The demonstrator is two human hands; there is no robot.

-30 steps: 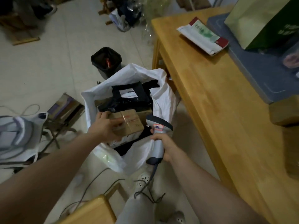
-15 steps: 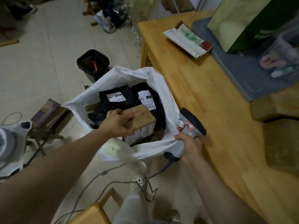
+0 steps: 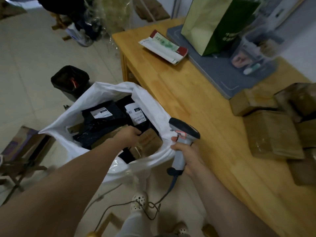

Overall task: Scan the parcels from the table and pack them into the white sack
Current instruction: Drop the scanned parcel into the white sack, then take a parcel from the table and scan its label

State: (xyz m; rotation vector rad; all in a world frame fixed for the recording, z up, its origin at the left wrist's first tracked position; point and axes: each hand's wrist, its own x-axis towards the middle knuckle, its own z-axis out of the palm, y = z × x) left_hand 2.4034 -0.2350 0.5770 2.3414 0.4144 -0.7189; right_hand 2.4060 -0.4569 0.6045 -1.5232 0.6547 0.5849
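The white sack point(image 3: 102, 93) stands open on the floor beside the wooden table point(image 3: 188, 100). Inside it lie black mailers point(image 3: 102, 117) with white labels and a brown cardboard box point(image 3: 151, 142). My left hand point(image 3: 130, 135) reaches into the sack and grips the left edge of that box. My right hand point(image 3: 187, 153) holds the grey barcode scanner point(image 3: 186, 130) by its handle, right against the sack's near rim. Several brown cardboard parcels point(image 3: 271, 134) are stacked on the table at the right.
A white, green and red mailer point(image 3: 164, 47), a grey mat point(image 3: 222, 72), a green paper bag point(image 3: 213, 23) and a clear container point(image 3: 253, 53) sit on the far table. A black bin point(image 3: 70, 79) stands behind the sack. The scanner cable point(image 3: 119, 206) trails across the floor by my feet.
My left hand lowered the cardboard box deeper into the sack. My right hand with the scanner moved right to the sack's rim by the table edge.
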